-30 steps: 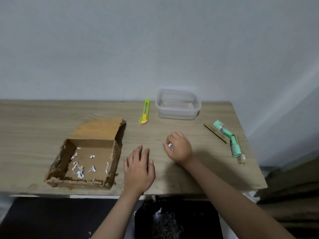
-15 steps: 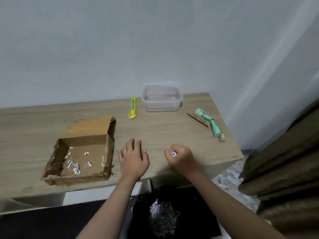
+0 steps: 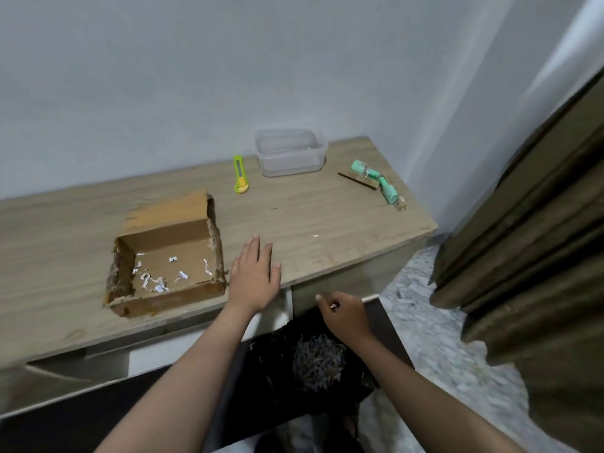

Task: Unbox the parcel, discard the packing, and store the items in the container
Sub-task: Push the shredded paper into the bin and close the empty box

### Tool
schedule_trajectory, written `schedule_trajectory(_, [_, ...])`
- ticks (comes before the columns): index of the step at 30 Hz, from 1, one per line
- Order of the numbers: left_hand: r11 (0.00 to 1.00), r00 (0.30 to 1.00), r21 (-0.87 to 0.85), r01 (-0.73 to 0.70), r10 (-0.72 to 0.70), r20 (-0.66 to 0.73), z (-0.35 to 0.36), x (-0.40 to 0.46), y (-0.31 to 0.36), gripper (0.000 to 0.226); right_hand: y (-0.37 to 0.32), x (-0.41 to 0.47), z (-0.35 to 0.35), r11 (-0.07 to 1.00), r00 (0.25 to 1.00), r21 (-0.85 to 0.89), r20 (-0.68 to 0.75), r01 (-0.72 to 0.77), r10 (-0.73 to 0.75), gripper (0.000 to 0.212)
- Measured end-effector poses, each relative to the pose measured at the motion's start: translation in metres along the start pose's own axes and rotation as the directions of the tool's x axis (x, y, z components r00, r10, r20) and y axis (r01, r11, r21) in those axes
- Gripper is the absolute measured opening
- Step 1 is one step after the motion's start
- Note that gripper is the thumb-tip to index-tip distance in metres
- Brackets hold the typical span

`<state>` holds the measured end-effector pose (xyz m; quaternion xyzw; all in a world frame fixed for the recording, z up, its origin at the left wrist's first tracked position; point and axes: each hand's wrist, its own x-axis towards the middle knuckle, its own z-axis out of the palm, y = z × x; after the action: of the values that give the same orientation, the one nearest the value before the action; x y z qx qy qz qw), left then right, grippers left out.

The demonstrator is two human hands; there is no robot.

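An opened cardboard box (image 3: 170,253) lies on the wooden table (image 3: 310,217), with a few white paper shreds (image 3: 153,282) left on its floor. My left hand (image 3: 253,276) rests flat on the table, just right of the box, fingers apart. My right hand (image 3: 344,313) is past the table's front edge, pinched on a small white paper scrap, above a black bin bag (image 3: 304,364) that holds a heap of shredded paper. At the back stands an empty clear plastic container (image 3: 291,152). Mint-green items (image 3: 376,179) with a brown card lie to its right.
A yellow-green utility knife (image 3: 241,174) lies left of the container. One tiny paper scrap (image 3: 315,236) sits on the table near the front right. A dark curtain (image 3: 529,223) hangs at the right, over a speckled floor.
My right hand has drawn back off the table with the paper scrap and dropped over the bin bag. The view has swung down and to the right. My left hand stays flat on the table.
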<state>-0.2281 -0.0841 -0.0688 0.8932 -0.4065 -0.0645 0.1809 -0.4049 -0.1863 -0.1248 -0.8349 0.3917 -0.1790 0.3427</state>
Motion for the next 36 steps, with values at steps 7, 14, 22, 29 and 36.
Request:
schedule_trajectory(7, [1.0, 0.998, 0.002, -0.03, 0.03, -0.055, 0.003, 0.002, -0.003, 0.061, 0.002, -0.005, 0.018, 0.969, 0.954, 0.036, 0.19, -0.243, 0.232, 0.041])
schedule_trajectory(14, [0.999, 0.999, 0.014, -0.036, 0.036, -0.04, 0.001, 0.002, -0.001, 0.057, -0.005, -0.007, 0.001, 0.839, 0.864, 0.247, 0.284, -0.485, 0.416, 0.043])
schedule_trajectory(22, [0.999, 0.998, 0.009, -0.037, 0.037, -0.051, 0.0, 0.001, 0.001, 0.064, -0.031, 0.015, -0.032, 0.767, 0.933, 0.591, -0.062, -0.251, 0.353, 0.024])
schedule_trajectory(29, [1.0, 0.999, 0.01, -0.018, 0.019, -0.041, 0.0, 0.0, 0.002, 0.059, -0.064, 0.08, -0.051, 0.955, 0.99, 0.297, -0.132, -0.008, 0.05, 0.016])
schedule_trajectory(36, [0.998, 0.999, 0.056, 0.008, -0.005, -0.043, 0.002, 0.002, 0.001, 0.055, -0.067, 0.114, -0.036, 0.999, 0.996, -0.029, 0.08, 0.035, -0.032, 0.023])
